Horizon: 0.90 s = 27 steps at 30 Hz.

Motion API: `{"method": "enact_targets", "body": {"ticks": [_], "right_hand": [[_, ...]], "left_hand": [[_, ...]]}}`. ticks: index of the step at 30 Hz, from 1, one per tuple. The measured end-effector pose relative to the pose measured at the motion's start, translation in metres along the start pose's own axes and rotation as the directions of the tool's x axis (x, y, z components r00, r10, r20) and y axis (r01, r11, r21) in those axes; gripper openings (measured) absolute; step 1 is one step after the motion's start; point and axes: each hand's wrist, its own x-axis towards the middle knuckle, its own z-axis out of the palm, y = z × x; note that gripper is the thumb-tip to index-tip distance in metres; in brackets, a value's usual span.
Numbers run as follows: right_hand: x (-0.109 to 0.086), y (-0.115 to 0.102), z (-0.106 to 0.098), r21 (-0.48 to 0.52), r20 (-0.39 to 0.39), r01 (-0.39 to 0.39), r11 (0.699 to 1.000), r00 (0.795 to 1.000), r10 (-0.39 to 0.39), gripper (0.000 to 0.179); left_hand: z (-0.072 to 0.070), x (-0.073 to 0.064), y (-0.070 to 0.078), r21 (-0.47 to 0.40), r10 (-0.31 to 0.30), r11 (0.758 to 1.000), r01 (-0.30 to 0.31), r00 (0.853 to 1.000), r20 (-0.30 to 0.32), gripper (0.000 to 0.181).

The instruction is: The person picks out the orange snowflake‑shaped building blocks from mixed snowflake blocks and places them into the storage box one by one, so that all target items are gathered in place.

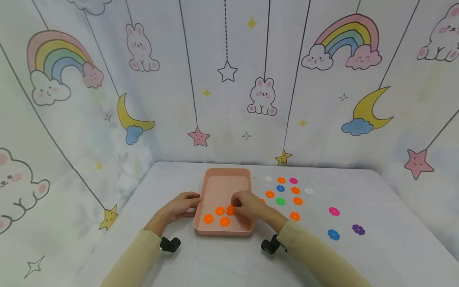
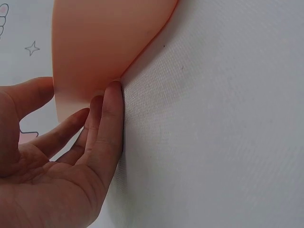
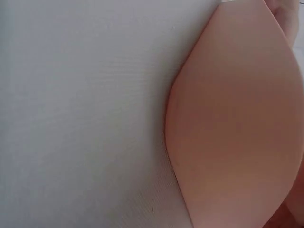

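A shallow pink tray (image 1: 224, 230) lies on the white table. My left hand (image 1: 183, 206) is at its left side, the fingers extended along the outer wall and one digit at the rim in the left wrist view. Inside the tray, my right hand (image 1: 249, 204) reaches over the right rim and pinches an orange flower-shaped disc (image 1: 230, 210) with its fingertips. Several more orange discs (image 1: 224, 221) lie flat close by on the tray floor. The right wrist view is filled mostly by the tray's outer wall (image 3: 232, 109), which hides the fingertips.
Right of the tray, loose flower-shaped discs are scattered on the table, among them a green disc (image 1: 280, 201), a pink disc (image 1: 334, 211), a purple disc (image 1: 358, 229) and a white disc (image 1: 309, 191). A patterned cloth (image 1: 229, 119) hangs behind the table.
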Motion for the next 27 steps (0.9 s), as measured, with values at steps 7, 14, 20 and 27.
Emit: {"method": "enact_targets", "body": {"ticks": [7, 14, 20, 27], "right_hand": [[0.000, -0.007, 0.002, -0.073, -0.017, -0.036, 0.997, 0.999, 0.035, 0.008], [-0.003, -0.010, -0.002, -0.083, -0.020, -0.001, 0.997, 1.000, -0.001, 0.007], [-0.009, -0.007, -0.015, -0.004, 0.010, 0.032, 0.999, 0.999, -0.032, 0.016], [-0.030, 0.005, -0.046, 0.020, -0.008, 0.061, 0.998, 0.998, -0.061, 0.022]], "left_hand": [[0.001, 0.000, -0.001, 0.013, -0.002, 1.000, 0.002, 1.000, -0.013, 0.050], [0.000, 0.001, -0.002, 0.019, 0.005, 1.000, -0.005, 1.000, -0.011, 0.050], [0.000, -0.001, -0.001, 0.029, 0.004, 1.000, -0.003, 1.000, -0.018, 0.051], [0.000, -0.003, 0.000, 0.032, 0.009, 0.999, -0.009, 1.000, -0.009, 0.052]]}}
